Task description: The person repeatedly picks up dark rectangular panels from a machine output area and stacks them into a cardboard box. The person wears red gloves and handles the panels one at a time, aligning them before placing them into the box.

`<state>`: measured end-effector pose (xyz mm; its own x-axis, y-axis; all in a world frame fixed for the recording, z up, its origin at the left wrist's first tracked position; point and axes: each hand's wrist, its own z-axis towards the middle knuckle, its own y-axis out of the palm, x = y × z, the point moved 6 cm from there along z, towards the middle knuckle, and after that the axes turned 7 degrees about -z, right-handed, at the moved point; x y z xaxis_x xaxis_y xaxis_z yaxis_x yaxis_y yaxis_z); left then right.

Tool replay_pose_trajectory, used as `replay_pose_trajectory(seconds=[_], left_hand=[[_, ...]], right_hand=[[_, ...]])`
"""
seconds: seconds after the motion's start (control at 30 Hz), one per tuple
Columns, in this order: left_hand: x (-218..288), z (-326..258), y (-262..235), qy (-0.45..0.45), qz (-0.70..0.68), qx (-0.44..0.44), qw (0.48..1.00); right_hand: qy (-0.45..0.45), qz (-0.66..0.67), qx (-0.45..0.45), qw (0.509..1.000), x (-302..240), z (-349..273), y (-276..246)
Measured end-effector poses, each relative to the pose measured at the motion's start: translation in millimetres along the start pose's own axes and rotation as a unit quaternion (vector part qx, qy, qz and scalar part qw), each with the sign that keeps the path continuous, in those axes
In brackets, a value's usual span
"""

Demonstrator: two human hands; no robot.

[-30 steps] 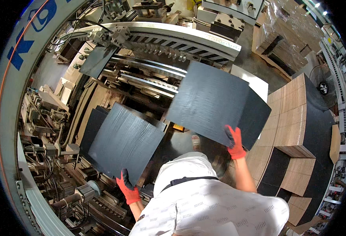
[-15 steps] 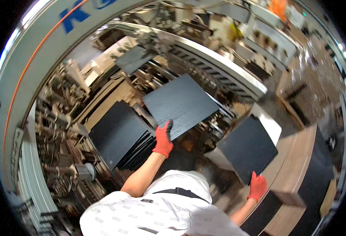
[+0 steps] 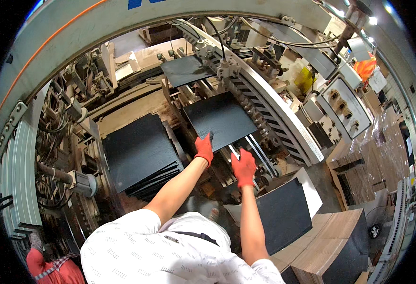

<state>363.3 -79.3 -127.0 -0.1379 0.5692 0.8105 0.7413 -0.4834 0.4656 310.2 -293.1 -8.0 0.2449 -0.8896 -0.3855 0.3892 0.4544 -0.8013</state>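
A workshop machine of worn metal is filling the scene, its smooth pale grey beam [image 3: 189, 10] arching across the far side. Grey floor [image 3: 329, 187] is showing at right. A straight white rail [image 3: 288, 120] is slanting from the far middle toward the right, black diagonal stripes lining its side. At far right, a brown bundle [image 3: 373, 154] is sitting under shiny, crinkled clear film. Near right, a tall stack [image 3: 324, 236] is showing finely layered brown edges and a dark flat face.

At left, a stack of dark panels [image 3: 139, 154] is lying on the machine, the stiff, faintly textured sheets fanning out at their near edges. Another dark sheet [image 3: 281, 217] is lying near right, beside a smooth white board [image 3: 310, 191].

In the middle, a flat rectangular dark panel [image 3: 219, 118] is lying above slim, shiny metal bars [image 3: 262, 154], well apart from the near-right sheet. The left hand [image 3: 204, 150], in a red glove with a dark thumb tip, is gripping its near edge, thumb on top, other fingers hidden. The right hand [image 3: 244, 168], also red-gloved, is hovering just beside the panel over the bars, fingers curling; whether they are holding anything cannot be told.
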Motion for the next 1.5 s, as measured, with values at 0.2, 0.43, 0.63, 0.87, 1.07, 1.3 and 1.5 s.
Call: replay_pose_trajectory(seconds=[0.2, 0.43, 0.63, 0.87, 1.07, 1.3, 1.5], left_hand=[[-12.3, 8.9, 8.3, 0.061, -0.044, 0.056, 0.996], [-1.8, -0.1, 20.7, 0.084, 0.116, 0.100, 0.985], [4.0, -5.9, 23.4, 0.094, 0.071, 0.063, 0.991], [19.9, -17.7, 23.3, 0.128, 0.183, 0.096, 0.970], [9.2, -7.1, 28.2, 0.118, 0.141, 0.065, 0.981], [18.1, -12.5, 25.7, 0.138, 0.191, 0.084, 0.968], [9.5, -6.3, 17.5, 0.147, 0.199, 0.102, 0.963]], right_hand=[[0.156, 0.014, -0.158, 0.975, -2.3, 57.3, 95.6], [0.189, 0.208, -0.168, 0.945, 28.3, 61.9, 116.4], [0.210, 0.187, -0.186, 0.942, 23.6, 59.1, 110.7], [0.203, 0.199, -0.175, 0.943, 7.0, 61.2, 90.0], [0.202, 0.178, -0.159, 0.950, 11.0, 64.1, 91.3], [0.194, 0.177, -0.133, 0.956, 16.4, 62.2, 98.9], [0.180, 0.182, -0.151, 0.955, 10.6, 61.4, 90.5]])
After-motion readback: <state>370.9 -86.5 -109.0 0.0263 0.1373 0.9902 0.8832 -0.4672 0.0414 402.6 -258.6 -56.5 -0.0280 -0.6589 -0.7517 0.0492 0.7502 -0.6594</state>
